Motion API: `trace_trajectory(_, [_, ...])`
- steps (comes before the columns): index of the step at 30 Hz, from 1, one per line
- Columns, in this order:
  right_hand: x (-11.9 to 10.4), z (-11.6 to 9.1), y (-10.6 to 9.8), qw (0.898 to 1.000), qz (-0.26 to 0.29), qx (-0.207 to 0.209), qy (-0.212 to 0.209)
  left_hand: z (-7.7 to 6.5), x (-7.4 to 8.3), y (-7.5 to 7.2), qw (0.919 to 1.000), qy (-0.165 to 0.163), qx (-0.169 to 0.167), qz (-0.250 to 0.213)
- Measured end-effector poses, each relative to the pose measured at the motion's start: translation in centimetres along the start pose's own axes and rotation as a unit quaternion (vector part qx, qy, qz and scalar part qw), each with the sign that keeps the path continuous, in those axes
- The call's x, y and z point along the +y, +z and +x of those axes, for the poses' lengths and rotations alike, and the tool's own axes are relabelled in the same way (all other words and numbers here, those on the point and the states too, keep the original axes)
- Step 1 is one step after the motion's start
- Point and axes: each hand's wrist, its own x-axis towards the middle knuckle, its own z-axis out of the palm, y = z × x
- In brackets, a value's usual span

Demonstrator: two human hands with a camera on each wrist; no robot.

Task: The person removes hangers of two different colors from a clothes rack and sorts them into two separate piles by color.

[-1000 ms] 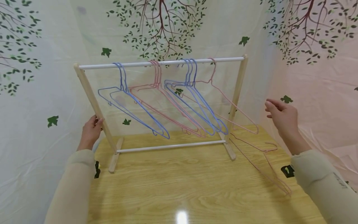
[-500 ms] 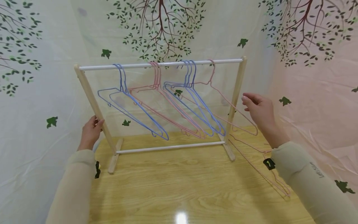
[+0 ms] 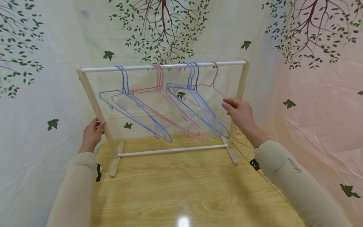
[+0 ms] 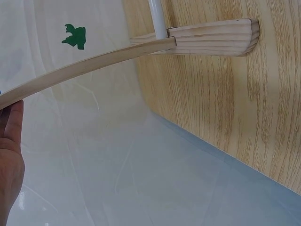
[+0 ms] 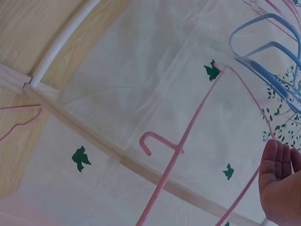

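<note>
A clothes rack with wooden posts and a white top rail (image 3: 99, 69) stands on the table. My left hand (image 3: 92, 134) grips its left post (image 3: 90, 94), thumb in front and fingers behind. Toward the right end of the rail hangs a single pink hanger (image 3: 216, 75). My right hand (image 3: 241, 115) is at this hanger's sloping arm, fingertips overlapping it in the head view. In the right wrist view the fingers (image 5: 277, 160) look fairly straight beside the pink wire. Several blue hangers (image 3: 198, 94) hang just left of it.
Further left on the rail hang several pink hangers (image 3: 158, 78) and two blue hangers (image 3: 123, 82). Another pink hanger (image 3: 242, 153) lies on the table (image 3: 170, 189) at the right, partly hidden by my right forearm. A printed cloth surrounds the table.
My right hand has moved left, from beyond the rack's right post to the single pink hanger. The left hand keeps its hold on the left post.
</note>
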Motion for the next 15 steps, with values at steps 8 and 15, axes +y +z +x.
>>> trace_trajectory(8, [-0.4, 0.8, 1.9, 0.999, -0.038, -0.018, 0.01, 0.2, 0.0, -0.1, 1.0, 0.003, -0.001, 0.001])
trace_trajectory(15, [-0.6, 1.2, 3.4, 0.999, -0.046, -0.02, 0.007, 0.1, 0.2, -0.1, 1.0, 0.004, -0.003, -0.002])
